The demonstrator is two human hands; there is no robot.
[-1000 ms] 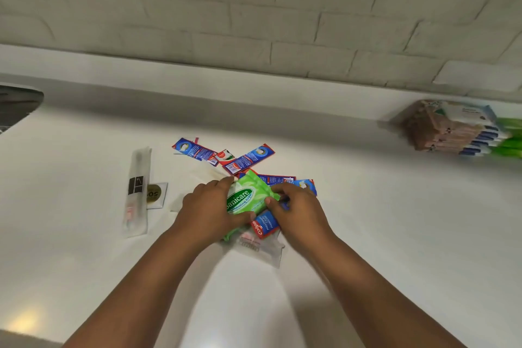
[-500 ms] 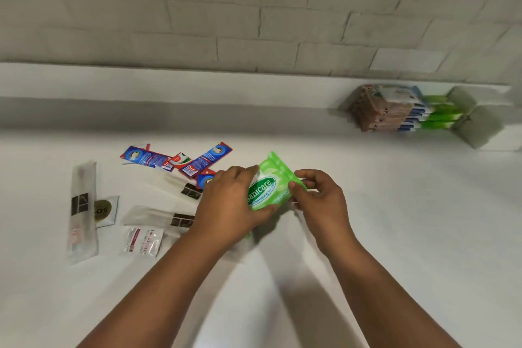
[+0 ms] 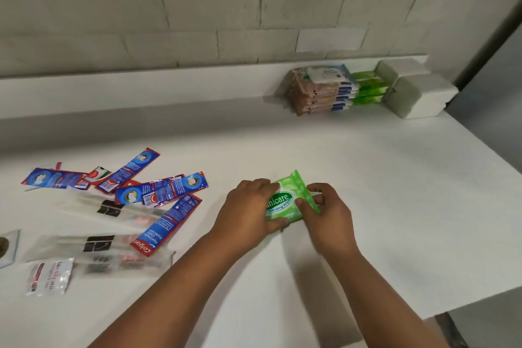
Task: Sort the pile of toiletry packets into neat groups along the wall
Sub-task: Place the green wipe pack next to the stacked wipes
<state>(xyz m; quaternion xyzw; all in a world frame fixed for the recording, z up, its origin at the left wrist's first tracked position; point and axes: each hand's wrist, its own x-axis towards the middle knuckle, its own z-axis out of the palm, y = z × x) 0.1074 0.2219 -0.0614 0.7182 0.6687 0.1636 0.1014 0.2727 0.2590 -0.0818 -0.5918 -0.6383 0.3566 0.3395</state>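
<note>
A green wipes packet (image 3: 288, 198) is held between both hands just above the white counter (image 3: 395, 192), right of centre. My left hand (image 3: 248, 212) grips its left side and my right hand (image 3: 327, 215) pinches its right edge. To the left lies the loose pile: several blue-and-red toothpaste sachets (image 3: 161, 192), clear toothbrush sleeves (image 3: 93, 246) and a small white sachet (image 3: 49, 275). Against the wall at the back right stands a sorted stack of brown-and-blue packets (image 3: 319, 93), with green wipes packets (image 3: 368, 89) beside it.
White blocks (image 3: 418, 93) sit at the far right end of the row by the wall. The counter's right edge (image 3: 480, 297) drops off close by. A low white ledge (image 3: 169, 87) runs along the brick wall. A small square packet (image 3: 7, 247) lies at the left border.
Both hands have lifted the green wipes packet out of the pile and carried it to the right. The view has swung right, bringing the sorted stacks closer.
</note>
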